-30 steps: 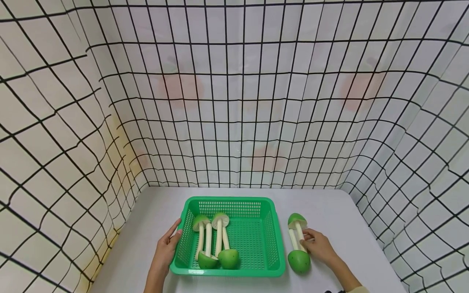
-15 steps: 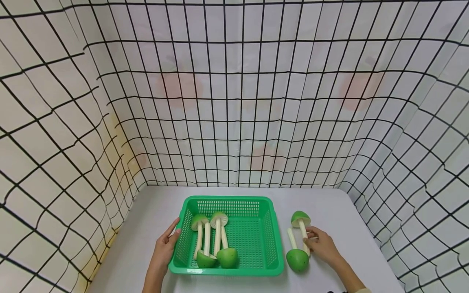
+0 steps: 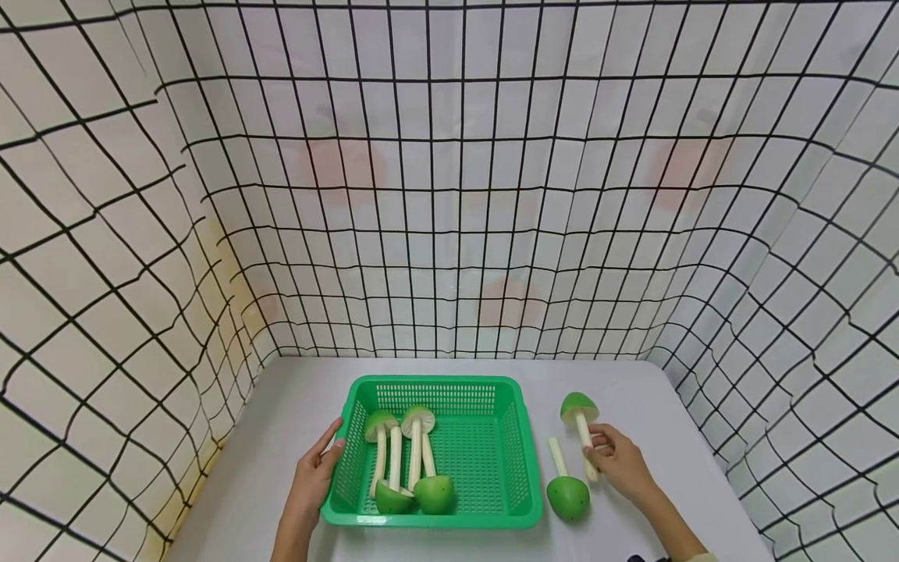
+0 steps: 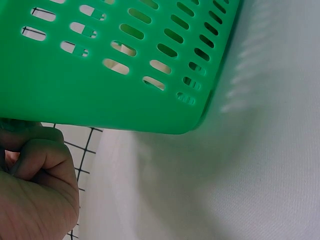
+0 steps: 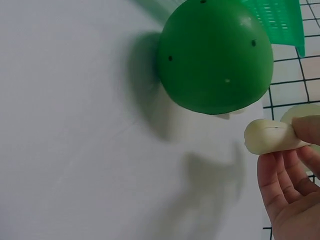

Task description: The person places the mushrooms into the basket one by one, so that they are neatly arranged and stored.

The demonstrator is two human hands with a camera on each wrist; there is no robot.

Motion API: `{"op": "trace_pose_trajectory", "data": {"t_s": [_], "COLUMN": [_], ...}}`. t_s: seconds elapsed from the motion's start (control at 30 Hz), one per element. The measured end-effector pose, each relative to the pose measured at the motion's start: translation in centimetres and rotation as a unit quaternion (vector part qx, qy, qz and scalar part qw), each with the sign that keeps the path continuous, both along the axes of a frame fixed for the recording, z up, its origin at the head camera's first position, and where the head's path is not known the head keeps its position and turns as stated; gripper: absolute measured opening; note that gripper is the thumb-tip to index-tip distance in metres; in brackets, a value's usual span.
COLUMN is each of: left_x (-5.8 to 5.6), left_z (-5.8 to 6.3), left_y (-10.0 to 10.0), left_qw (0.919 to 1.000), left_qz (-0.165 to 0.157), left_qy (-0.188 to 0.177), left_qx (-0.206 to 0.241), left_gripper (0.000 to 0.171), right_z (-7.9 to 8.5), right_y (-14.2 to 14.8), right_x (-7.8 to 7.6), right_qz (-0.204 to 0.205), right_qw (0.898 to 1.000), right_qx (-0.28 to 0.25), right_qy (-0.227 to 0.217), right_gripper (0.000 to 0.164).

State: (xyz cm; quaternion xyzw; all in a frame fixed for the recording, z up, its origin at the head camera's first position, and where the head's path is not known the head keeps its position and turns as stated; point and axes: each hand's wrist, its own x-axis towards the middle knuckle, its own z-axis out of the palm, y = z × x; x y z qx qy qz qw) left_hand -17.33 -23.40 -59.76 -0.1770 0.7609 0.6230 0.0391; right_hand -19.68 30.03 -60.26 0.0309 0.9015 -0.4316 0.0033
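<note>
My right hand (image 3: 618, 460) pinches the pale stem of a toy mushroom (image 3: 580, 410) with a green cap, cap end away from me. In the right wrist view the stem's rounded end (image 5: 262, 136) sticks out past the thumb, above its shadow. Just left of it on the table lies a second green-capped mushroom (image 3: 568, 498), cap toward me. My left hand (image 3: 314, 474) grips the left rim of a green plastic basket (image 3: 428, 521). In the left wrist view its curled fingers (image 4: 42, 155) are at the basket's edge, partly out of view.
Several more green-capped mushrooms (image 3: 415, 449) lie side by side in the left half of the basket, caps at alternating ends. The white table (image 3: 653, 390) is enclosed at the back and sides by black wire grid (image 3: 456, 234) over pale cloth.
My right hand has lifted the mushroom away from the one beside it and moved it slightly right and away from me. The left hand stays at the basket.
</note>
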Motion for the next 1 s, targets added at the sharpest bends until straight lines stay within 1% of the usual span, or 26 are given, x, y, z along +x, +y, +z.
{"op": "trace_pose_trajectory", "data": {"t_s": [0.23,0.47,0.7,0.87,1.0], "left_x": [0.2,0.3,0.3,0.2,0.3], "left_z": [-0.1,-0.1,0.0,-0.1,0.0], "left_y": [0.0,0.1,0.1,0.1,0.1], "left_qw": [1.0000,0.9998,0.9997,0.9997,0.9997], "left_qz": [-0.004,-0.006,-0.006,-0.007,-0.008], "left_qy": [0.004,0.017,0.019,0.019,0.017], "left_qx": [0.001,0.008,0.015,0.015,0.012], "left_gripper": [0.057,0.055,0.054,0.054,0.055], "right_z": [1.4,2.0,2.8,3.1,3.4], "right_y": [-0.4,-0.8,-1.4,-1.7,-2.1], "right_x": [0.0,-0.2,-0.3,-0.5,-0.6], "right_qz": [0.001,0.006,0.017,0.013,0.009], "right_qw": [1.000,0.999,0.998,0.997,0.997], "right_qx": [-0.017,-0.031,-0.064,-0.068,-0.081], "right_qy": [0.003,-0.002,0.012,0.016,0.016], "right_gripper": [0.041,0.043,0.045,0.043,0.042]}}
